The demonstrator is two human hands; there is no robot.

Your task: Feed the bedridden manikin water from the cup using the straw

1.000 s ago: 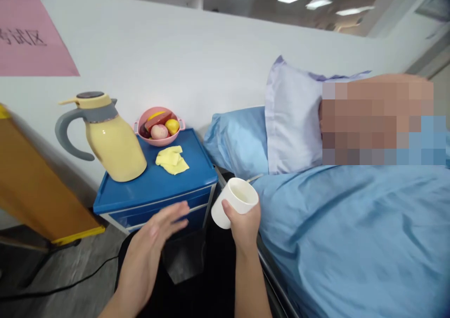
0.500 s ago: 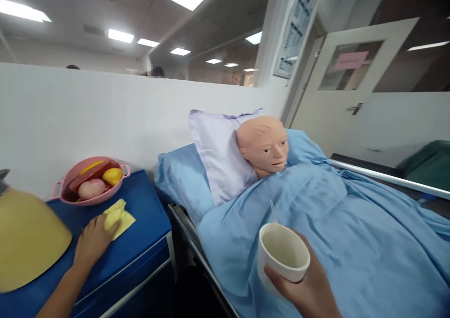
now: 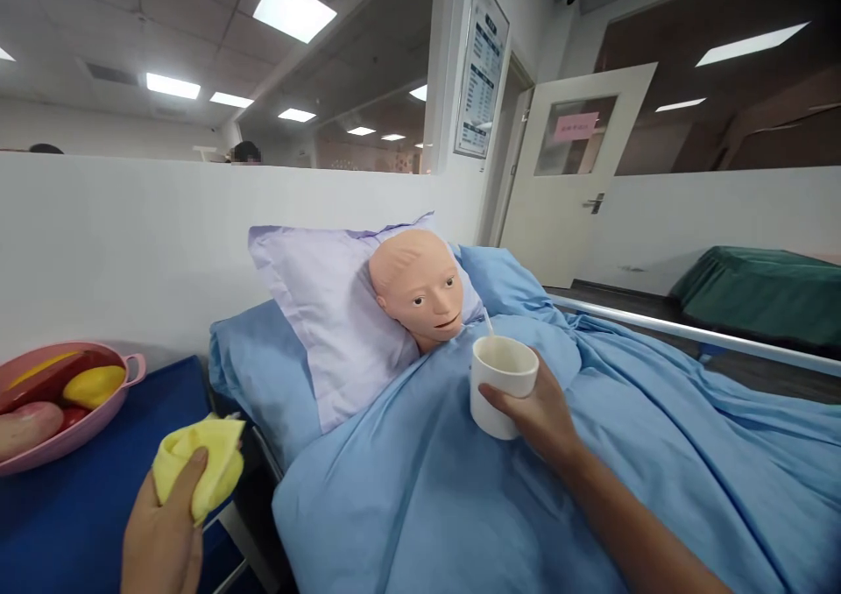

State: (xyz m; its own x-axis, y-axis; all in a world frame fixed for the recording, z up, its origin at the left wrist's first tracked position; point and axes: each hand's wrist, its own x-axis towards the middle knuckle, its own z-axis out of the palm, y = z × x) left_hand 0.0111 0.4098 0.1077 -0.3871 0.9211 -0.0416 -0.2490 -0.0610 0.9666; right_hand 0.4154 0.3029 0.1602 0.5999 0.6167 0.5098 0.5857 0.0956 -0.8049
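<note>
Lifted off the tabletop (image 3: 79,506), the cloth (image 3: 207,454) now sits pinched in our left grip (image 3: 161,541); our right grip (image 3: 540,414) clasps the cup (image 3: 492,384); wall chart (image 3: 481,77) unreadable.

A plain white cup (image 3: 503,386) is held upright in the right hand (image 3: 544,417), above the blue bedcover (image 3: 657,454) and just below the manikin's chin (image 3: 447,329). A thin straw (image 3: 488,322) is seen at its far rim. A soft yellow cloth (image 3: 208,463) is gripped, bunched, in the left hand (image 3: 163,541) over the edge of the blue cabinet (image 3: 79,506).
</note>
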